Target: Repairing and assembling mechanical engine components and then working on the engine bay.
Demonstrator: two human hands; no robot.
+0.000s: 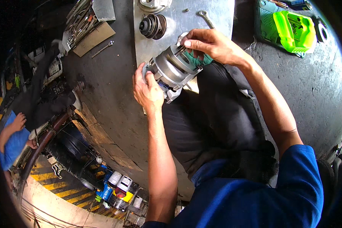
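Observation:
A silver cast-metal machine housing (171,69), round and ribbed, lies tilted at the near edge of a bare metal sheet, close to my knees. My left hand (148,90) grips its left end, thumb on top and fingers around the side. Over its upper right end, my right hand (205,45) pinches a thin dark rod (179,51) between thumb and fingers. The rod's lower end meets the housing; whether it sits in a hole I cannot tell. Green cloth (197,59) shows beneath my right fingers, and a small whitish scrap (182,38) is by the fingertips.
On the metal sheet (216,15) lie a dark round pulley-like part (152,26), a silver ring-shaped part (154,5) and a wrench (206,19). A bright green tray (295,32) stands right; a tool box (81,28) stands left. Another person's hand (18,122) shows far left.

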